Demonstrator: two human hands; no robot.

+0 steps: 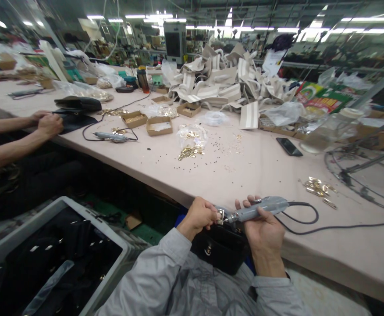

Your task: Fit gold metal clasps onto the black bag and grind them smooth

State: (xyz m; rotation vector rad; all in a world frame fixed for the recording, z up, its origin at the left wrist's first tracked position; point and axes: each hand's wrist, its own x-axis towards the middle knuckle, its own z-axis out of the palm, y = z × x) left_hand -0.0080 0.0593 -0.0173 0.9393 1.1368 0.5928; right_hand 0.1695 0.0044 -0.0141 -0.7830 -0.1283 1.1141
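My right hand (264, 228) is closed round a grey electric screwdriver (261, 209) whose tip points left at a small metal buckle (220, 215). My left hand (200, 216) is closed, pinching that buckle on top of a black bag (223, 250) held against my lap below the table edge. The tool's black cord (310, 219) loops away to the right over the table.
On the pink table (251, 162) lie gold fittings (318, 188), more brass parts (189, 152), a phone (289, 146), small cardboard trays (159, 125) and a heap of beige bags (218, 81). A co-worker's hands (49, 123) handle a black bag (77, 103) at left. A grey crate (57, 259) stands lower left.
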